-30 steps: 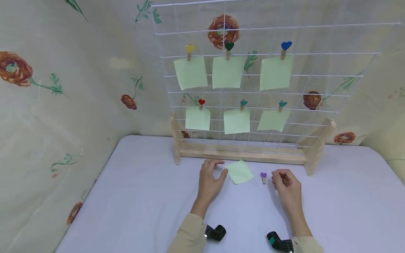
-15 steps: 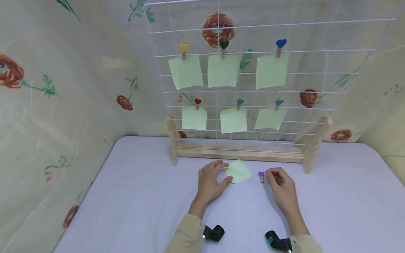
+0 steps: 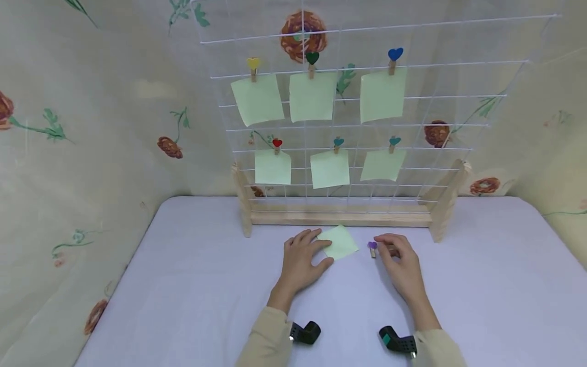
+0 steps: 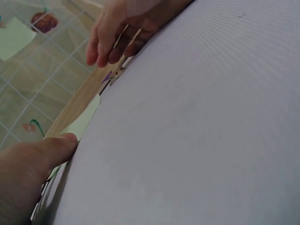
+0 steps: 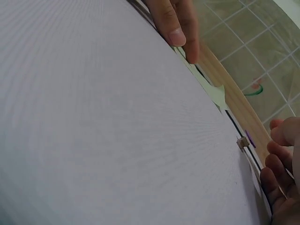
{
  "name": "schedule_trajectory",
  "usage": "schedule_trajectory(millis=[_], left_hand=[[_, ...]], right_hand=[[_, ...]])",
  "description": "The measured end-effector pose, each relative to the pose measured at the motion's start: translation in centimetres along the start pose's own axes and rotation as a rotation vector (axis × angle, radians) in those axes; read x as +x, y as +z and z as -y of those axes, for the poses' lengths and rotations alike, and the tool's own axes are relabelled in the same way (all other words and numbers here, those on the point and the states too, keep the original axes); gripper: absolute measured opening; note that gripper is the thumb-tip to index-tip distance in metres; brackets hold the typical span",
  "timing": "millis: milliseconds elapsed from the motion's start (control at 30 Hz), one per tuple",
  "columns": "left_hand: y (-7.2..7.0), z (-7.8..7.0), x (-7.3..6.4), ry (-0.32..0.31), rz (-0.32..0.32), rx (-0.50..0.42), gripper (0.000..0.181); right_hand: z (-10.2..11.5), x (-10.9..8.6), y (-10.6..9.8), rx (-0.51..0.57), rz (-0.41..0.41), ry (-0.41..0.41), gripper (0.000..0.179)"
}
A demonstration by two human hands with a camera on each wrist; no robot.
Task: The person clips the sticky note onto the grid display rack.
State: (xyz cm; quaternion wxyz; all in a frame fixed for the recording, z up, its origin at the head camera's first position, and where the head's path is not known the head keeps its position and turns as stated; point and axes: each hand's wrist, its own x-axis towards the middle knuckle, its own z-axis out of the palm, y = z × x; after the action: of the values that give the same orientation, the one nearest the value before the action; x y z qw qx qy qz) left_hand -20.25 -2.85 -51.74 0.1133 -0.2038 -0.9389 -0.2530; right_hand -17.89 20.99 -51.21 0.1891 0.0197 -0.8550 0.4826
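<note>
A pale green paper note (image 3: pixel 344 244) lies on the white table. My left hand (image 3: pixel 300 264) is at its left edge, fingers spread, the index fingertip over the paper; whether it presses down, I cannot tell. Just right of the note lies a small wooden clothespin (image 3: pixel 373 251) with a purple heart. My right hand (image 3: pixel 405 267) is beside this clothespin, fingers loosely bent. In the right wrist view a small gap separates the clothespin (image 5: pixel 243 142) from the fingertips (image 5: pixel 276 124). The left wrist view shows the left thumb (image 4: pixel 63 143) by the note's near edge.
Behind the hands stands a white wire grid on a wooden stand (image 3: pixel 339 219). Two rows of green notes hang on it from heart clothespins, among them a yellow one (image 3: pixel 254 65) and a blue one (image 3: pixel 394 56). A flowered cloth (image 3: pixel 114 168) hangs around the table.
My left fingers have moved over the note's left edge. The right hand has come closer to the purple-heart clothespin. The head view has shifted a little, moving the whole scene leftward.
</note>
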Motion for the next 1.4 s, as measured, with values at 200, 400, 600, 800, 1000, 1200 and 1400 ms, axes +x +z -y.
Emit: schedule_trajectory(millis=[200,400,600,800,1000,1200,1400], left_hand=[[-1.2,0.9,-0.5,-0.059,-0.013,-0.023,0.034],[-1.4,1.2,-0.4,-0.051,-0.031,-0.101,0.031],[-1.5,1.2,-0.2,-0.037,-0.027,-0.232,0.031],[-1.6,0.8,-0.2,-0.072,-0.011,-0.336,0.032],[-1.3,0.7,0.0,-0.123,0.010,-0.410,0.031],[0.0,0.4,0.2,-0.095,0.010,-0.428,0.029],[0.0,0.3,0.2,-0.104,-0.018,-0.440,0.029]], right_hand=[[0.8,0.6,1.4,-0.014,0.053,-0.015,0.017],[1.2,0.8,1.9,-0.039,0.056,-0.068,0.020],[1.2,0.8,1.9,-0.066,0.070,-0.096,0.023],[1.0,0.5,1.6,-0.080,0.081,-0.092,0.025],[0.9,0.3,1.0,-0.101,0.093,-0.077,0.027],[0.4,-0.1,0.3,-0.122,0.070,-0.081,0.026],[0.2,-0.2,0.4,-0.133,0.088,-0.060,0.025]])
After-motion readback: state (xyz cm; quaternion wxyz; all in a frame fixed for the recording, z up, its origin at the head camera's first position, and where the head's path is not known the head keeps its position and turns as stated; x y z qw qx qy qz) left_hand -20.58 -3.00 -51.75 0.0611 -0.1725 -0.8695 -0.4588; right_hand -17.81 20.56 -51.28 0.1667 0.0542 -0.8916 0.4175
